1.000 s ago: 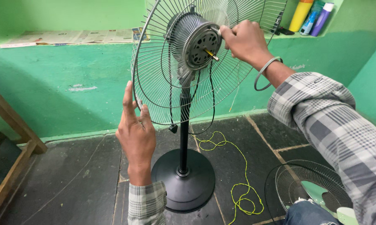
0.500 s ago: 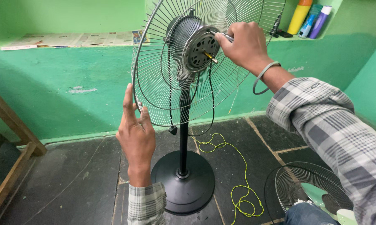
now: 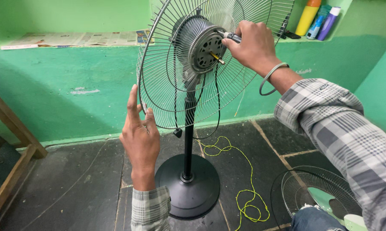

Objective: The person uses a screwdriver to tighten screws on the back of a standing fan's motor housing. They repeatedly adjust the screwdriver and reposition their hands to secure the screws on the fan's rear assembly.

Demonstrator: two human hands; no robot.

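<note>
A pedestal fan stands on a round black base (image 3: 188, 194) with a black pole. Its wire rear guard (image 3: 158, 81) is mounted around the grey motor housing (image 3: 199, 45), from which a brass shaft (image 3: 217, 58) sticks out. My left hand (image 3: 139, 139) grips the lower left rim of the guard with its fingers around the wire. My right hand (image 3: 252, 47) is closed on a small tool with a dark handle (image 3: 231, 37), its tip held against the front of the motor housing. A metal bangle hangs on my right wrist.
A yellow cord (image 3: 240, 184) lies coiled on the dark floor. A second wire guard (image 3: 317, 192) lies at the lower right. Several bottles (image 3: 317, 19) stand on the green ledge. Newspaper (image 3: 73, 38) covers the left shelf. A wooden frame (image 3: 11, 141) leans at left.
The view has shifted slightly closer. My right hand stays at the motor with the tool, moved a little along its front. My left hand keeps its hold on the guard rim.
</note>
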